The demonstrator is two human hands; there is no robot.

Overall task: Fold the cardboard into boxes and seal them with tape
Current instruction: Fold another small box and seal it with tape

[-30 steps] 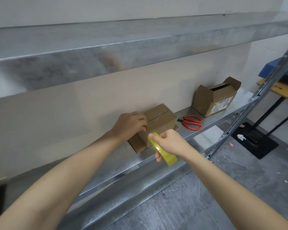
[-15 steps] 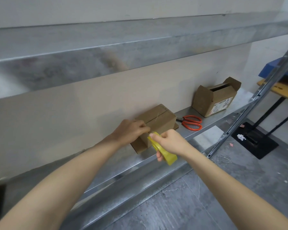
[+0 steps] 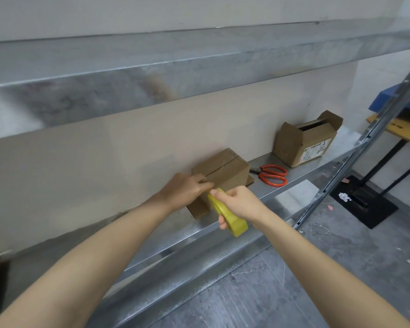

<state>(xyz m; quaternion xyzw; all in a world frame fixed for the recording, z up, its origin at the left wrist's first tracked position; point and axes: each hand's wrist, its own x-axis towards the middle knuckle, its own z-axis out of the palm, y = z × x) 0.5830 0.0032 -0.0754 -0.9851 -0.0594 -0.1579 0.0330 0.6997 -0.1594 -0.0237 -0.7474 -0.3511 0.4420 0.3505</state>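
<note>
A closed brown cardboard box [image 3: 225, 169] lies on the metal shelf [image 3: 296, 197] against the wall, with a seam running across its top. My left hand [image 3: 187, 189] sits at the box's near top edge. Its fingers are curled, and the fingertips pinch at the upper end of a yellow tape roll [image 3: 237, 224]. My right hand [image 3: 239, 202] grips that roll just in front of the box, thumb on top. The tape strip itself is too thin to make out.
Orange-handled scissors [image 3: 272, 175] lie on the shelf right of the box. Farther right stands a second cardboard box [image 3: 303, 143] with open flaps. An upper shelf [image 3: 152, 74] overhangs. A slanted metal upright [image 3: 365, 133] and a black stand base [image 3: 365, 200] are at the right.
My left hand slid off the box's top towards its near edge and now meets the top of the tape roll. My right hand and the roll stayed almost in place.
</note>
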